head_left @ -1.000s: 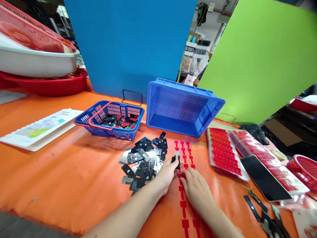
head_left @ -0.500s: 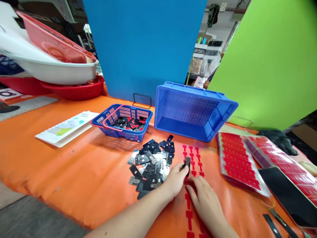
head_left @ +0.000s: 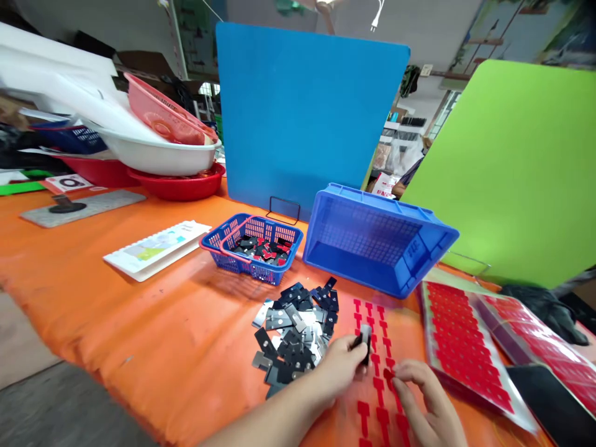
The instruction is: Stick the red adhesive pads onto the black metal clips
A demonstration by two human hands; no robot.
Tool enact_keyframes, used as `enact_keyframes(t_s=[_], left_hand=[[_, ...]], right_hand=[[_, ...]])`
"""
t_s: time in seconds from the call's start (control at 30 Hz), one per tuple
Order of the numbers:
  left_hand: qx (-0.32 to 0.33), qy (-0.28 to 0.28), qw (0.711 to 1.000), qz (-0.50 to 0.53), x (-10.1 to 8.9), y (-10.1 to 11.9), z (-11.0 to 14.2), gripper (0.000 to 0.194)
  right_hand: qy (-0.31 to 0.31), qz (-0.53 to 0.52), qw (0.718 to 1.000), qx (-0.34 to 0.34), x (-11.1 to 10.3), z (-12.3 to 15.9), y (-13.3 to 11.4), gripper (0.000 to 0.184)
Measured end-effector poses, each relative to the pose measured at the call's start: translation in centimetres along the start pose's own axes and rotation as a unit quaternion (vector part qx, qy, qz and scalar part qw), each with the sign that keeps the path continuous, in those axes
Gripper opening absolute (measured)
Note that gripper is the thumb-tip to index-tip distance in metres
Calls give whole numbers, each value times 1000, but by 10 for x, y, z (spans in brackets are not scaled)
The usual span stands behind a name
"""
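Observation:
My left hand (head_left: 339, 367) pinches a small black metal plate (head_left: 365, 343) and holds it upright just above the rows of red T-shaped stickers (head_left: 372, 366) on the orange table. My right hand (head_left: 426, 403) rests on the sticker rows to the right, fingertips pinched at a red sticker (head_left: 388, 375). A pile of black and silver plates (head_left: 298, 329) lies right beside my left hand.
A small blue basket (head_left: 251, 243) with black and red parts stands behind the pile. A tilted blue crate (head_left: 379, 239) lies to its right. Sheets of red stickers (head_left: 459, 347) lie at right. Stacked bowls (head_left: 158, 155) and a white booklet (head_left: 156, 248) are at left.
The view has tilted up and swung left. My left hand keeps the black plate pinched. My right hand has shifted right along the sticker rows and curled its fingers at a sticker.

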State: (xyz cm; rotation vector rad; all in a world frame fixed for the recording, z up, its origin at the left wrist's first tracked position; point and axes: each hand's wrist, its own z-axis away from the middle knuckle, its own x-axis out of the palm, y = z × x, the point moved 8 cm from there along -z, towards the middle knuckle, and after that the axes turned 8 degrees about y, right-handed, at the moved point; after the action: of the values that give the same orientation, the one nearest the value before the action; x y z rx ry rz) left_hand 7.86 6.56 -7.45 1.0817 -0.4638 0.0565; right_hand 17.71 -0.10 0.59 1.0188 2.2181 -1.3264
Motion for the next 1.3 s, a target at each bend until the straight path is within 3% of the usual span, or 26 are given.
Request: enact_keyframes(t_s=[0.13, 0.27, 0.4, 0.57, 0.77, 1.07, 1.3], left_hand=[[-23, -18, 998, -64, 1, -6, 5, 36], [-12, -20, 998, -65, 2, 5, 12, 31], [-21, -9, 998, -57, 5, 14, 20, 24], [-36, -14, 997, -64, 12, 18, 28, 20], [-42, -22, 996, -69, 13, 23, 29, 17], [-55, -65, 995, -53, 19, 23, 31, 10], [-69, -64, 994, -54, 17, 23, 32, 7]], right_hand=[[48, -92, 991, 89, -14, -20, 2, 13], [54, -174, 967, 177, -1, -29, 11, 18], [62, -237, 944, 221, 11, -23, 30, 20], [59, -249, 937, 240, 12, -14, 42, 21], [25, -235, 942, 239, 10, -14, 30, 17], [27, -229, 943, 238, 11, -15, 27, 14], [30, -214, 950, 223, 10, -16, 21, 11]])
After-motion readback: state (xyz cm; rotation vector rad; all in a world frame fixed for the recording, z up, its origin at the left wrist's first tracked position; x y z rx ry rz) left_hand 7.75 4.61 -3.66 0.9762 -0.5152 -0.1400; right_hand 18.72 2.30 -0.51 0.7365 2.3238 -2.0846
